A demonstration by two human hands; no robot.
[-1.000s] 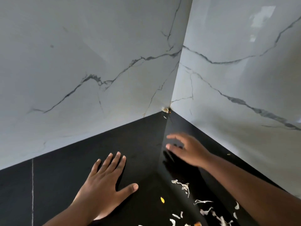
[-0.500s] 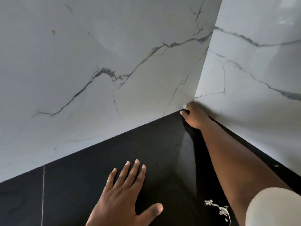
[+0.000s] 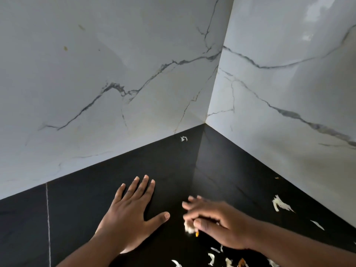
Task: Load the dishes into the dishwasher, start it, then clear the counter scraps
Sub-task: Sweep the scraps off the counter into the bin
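Note:
My left hand [image 3: 128,218] lies flat, palm down, on the black counter [image 3: 81,205], fingers spread and holding nothing. My right hand [image 3: 217,222] is blurred, low over the counter just right of the left thumb. Pale scraps [image 3: 188,228] and a small orange bit [image 3: 196,234] sit under its thumb; whether they are pinched or pushed, I cannot tell. More white and orange scraps [image 3: 227,262] lie below the right hand. A larger white peel [image 3: 280,205] lies to the right. One small white scrap [image 3: 184,139] rests near the far corner.
White marble walls with grey veins [image 3: 115,83] meet in a corner [image 3: 205,123] behind the counter. A thin white seam [image 3: 48,218] crosses the counter at the left. A thin white sliver [image 3: 316,224] lies near the right wall.
My right hand has pulled back from the far corner toward me, now near the left thumb with scraps under it. A small scrap lies left of the corner. The left hand stays flat.

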